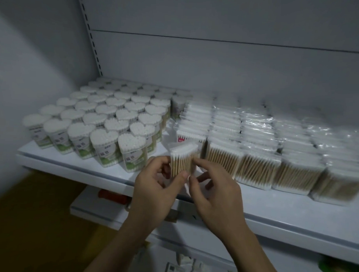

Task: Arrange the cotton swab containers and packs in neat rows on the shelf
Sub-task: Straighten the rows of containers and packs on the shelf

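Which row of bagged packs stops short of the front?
The leftmost row, beside the heart-shaped containers; the left hand and right hand hold a pack before its gap.

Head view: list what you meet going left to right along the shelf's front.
Heart-shaped tubs → left hand → single pack → right hand → wrapped packs.

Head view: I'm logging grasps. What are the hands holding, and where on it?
Both hold one pack of cotton swabs upright: the left hand pinches its left edge, the right hand its right edge.
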Demonstrator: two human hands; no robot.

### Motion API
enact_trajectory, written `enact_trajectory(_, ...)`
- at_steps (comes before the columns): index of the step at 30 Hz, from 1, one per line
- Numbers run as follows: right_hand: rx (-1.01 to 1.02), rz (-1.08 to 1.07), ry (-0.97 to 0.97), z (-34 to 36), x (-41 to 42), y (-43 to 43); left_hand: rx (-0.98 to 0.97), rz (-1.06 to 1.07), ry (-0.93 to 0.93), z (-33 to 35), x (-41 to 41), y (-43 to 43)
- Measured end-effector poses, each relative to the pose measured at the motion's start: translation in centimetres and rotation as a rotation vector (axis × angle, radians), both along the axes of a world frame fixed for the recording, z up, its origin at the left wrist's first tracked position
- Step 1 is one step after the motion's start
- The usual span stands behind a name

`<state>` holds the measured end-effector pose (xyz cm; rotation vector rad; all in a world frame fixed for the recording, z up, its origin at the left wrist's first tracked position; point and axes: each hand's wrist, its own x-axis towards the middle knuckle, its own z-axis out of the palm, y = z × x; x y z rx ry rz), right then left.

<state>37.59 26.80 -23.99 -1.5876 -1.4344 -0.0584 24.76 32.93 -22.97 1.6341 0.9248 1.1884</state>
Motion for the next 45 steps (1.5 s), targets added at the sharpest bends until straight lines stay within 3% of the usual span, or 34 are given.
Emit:
enact_trajectory(5,-0.113,0.227,0.164,1.5,0.0,-0.6,-0.005,-0.121,-0.144,1.3,-0.3,-0.5)
enact_trajectory(9,0.020,0.247,0.533,2.5,-0.1,-0.5,0.138,-0.072,-0.119,2.0,-0.6,-0.7)
enact_trajectory(13,-0.041,0.334,0.903,3.3,-0.3,-0.7,-0.074,-0.109,-0.229,2.4,-0.5,-0.7)
enact_trajectory(16,-0.082,0.355,0.981,3.7,-0.8,-0.7,-0.184,-0.186,-0.289,2.5,-0.3,-0.7)
enact_trajectory(18,-0.117,0.286,0.819,3.7,-0.9,-0.8,-0.162,-0.135,-0.280,2.3,-0.2,-0.3)
enact_trajectory(21,-0.158,0.009,0.228,3.5,-0.2,-1.3,-0.071,-0.052,-0.147,2.2,-0.2,0.7)
enact_trajectory(22,-0.139,-0.066,0.121,3.5,0.0,-1.5,-0.054,-0.048,-0.093,2.2,-0.1,1.0)
enact_trajectory(26,-0.059,-0.197,-0.017,3.8,0.8,-2.1,0.048,0.014,0.123,1.6,0.7,1.9)
enact_trajectory(32,-0.044,-0.262,-0.279,5.0,3.0,-2.0,0.113,0.113,0.180,1.0,1.4,2.3)
enact_trajectory(39,-0.384,-0.291,-0.606,8.6,4.7,-0.4,0.033,0.098,0.172,0.9,2.2,3.4)
enact_trajectory(45,-0.478,-0.232,-0.664,10.0,4.8,0.9,0.046,0.098,0.202,0.9,2.4,3.2)
